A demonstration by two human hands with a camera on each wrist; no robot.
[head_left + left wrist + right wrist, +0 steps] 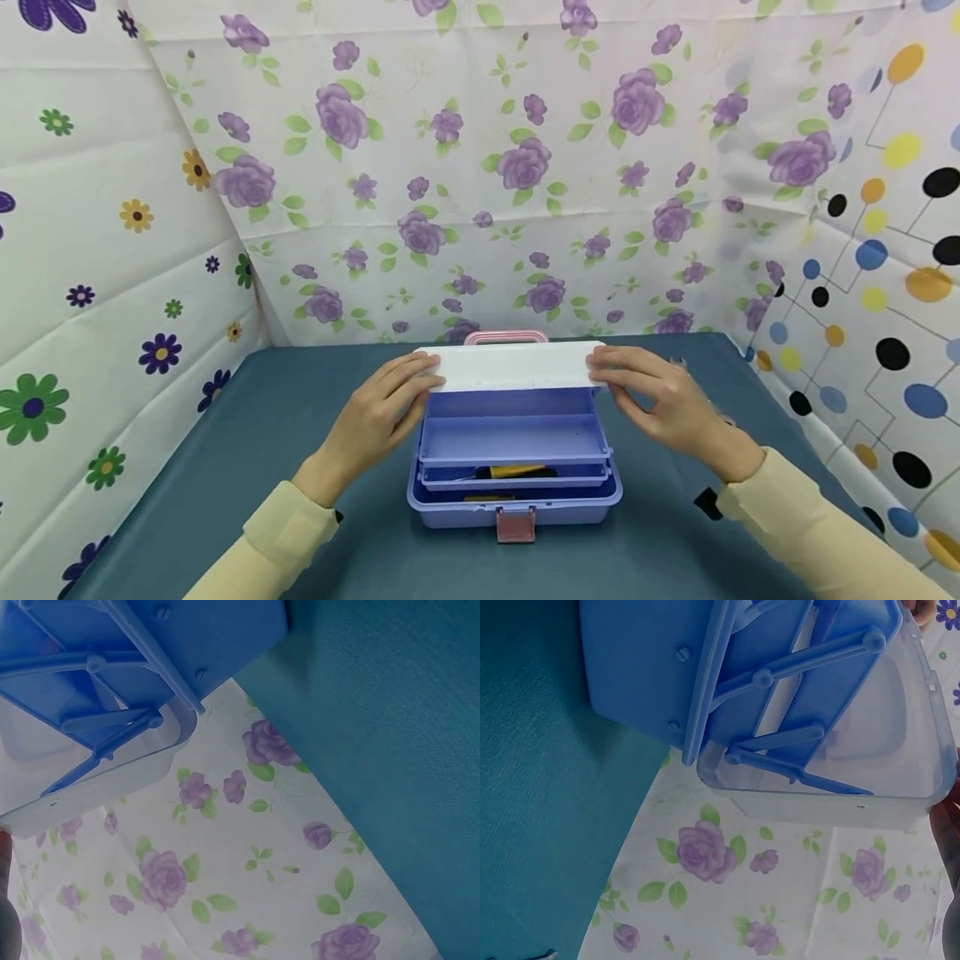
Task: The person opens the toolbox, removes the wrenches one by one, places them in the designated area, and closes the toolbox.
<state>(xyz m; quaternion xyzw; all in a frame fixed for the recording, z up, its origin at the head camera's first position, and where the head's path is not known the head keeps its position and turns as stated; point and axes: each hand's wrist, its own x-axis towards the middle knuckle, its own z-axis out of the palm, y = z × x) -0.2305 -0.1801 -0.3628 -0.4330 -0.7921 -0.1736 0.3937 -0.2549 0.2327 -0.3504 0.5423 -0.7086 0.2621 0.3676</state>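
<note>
A lavender-blue toolbox (516, 518) stands in front of me with its tiered trays (513, 437) spread out and its white, see-through lid (517, 367) raised. My left hand (386, 400) grips the lid's left end, and my right hand (663, 404) grips its right end, fingers on the near face. In the right wrist view, fingertips (952, 799) sit at the lid's rim. Blue hinge arms (802, 664) join trays and lid. A yellow-and-black tool (517, 472) lies in the middle tray. A pink latch (516, 527) hangs at the front; the pink handle (506, 337) shows behind the lid.
The box stands on a dark teal tabletop (337, 550). Flowered cloth (450, 167) rises behind it, and a dotted cloth (885, 333) borders the right side. A small metallic object (678, 363) is partly hidden behind my right hand.
</note>
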